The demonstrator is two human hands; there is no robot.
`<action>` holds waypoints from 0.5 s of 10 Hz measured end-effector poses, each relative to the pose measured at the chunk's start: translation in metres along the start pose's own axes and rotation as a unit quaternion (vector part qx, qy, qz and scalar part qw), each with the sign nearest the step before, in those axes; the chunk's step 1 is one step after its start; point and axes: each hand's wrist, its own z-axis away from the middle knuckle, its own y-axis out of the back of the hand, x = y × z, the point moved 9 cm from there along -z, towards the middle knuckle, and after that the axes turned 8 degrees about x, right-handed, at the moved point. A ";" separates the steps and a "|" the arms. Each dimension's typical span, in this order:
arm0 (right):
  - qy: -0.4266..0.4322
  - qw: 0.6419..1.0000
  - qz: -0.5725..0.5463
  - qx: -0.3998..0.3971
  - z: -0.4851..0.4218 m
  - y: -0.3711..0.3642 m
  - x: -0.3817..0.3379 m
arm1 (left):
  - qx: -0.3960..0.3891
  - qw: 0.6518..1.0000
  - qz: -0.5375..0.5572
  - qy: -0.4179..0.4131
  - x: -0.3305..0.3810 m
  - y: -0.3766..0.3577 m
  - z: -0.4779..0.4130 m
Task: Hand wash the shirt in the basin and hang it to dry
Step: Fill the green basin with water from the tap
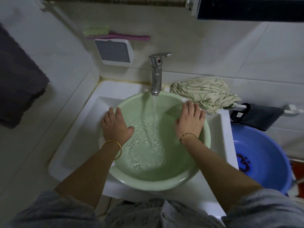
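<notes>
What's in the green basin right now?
Only water, frothing under the tap's stream. No clothing in the basin; the patterned cloth lies outside, on the sink ledge. Froth hides part of the bottom.

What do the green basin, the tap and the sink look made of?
The green basin looks plastic: smooth, pale, soft sheen, thin rolled rim. The tap is metal, dull chrome with water spotting. The sink is probably glazed white ceramic, glossy and thick-walled; moulded plastic cannot be ruled out.
</notes>
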 end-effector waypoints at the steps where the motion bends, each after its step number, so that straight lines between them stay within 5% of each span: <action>1: -0.002 1.000 -0.006 0.004 0.000 0.001 0.000 | -0.001 1.000 0.000 0.001 0.000 0.000 0.000; 5: -0.002 1.000 -0.012 0.001 0.000 0.000 0.000 | -0.002 1.000 0.002 0.003 0.000 0.000 0.000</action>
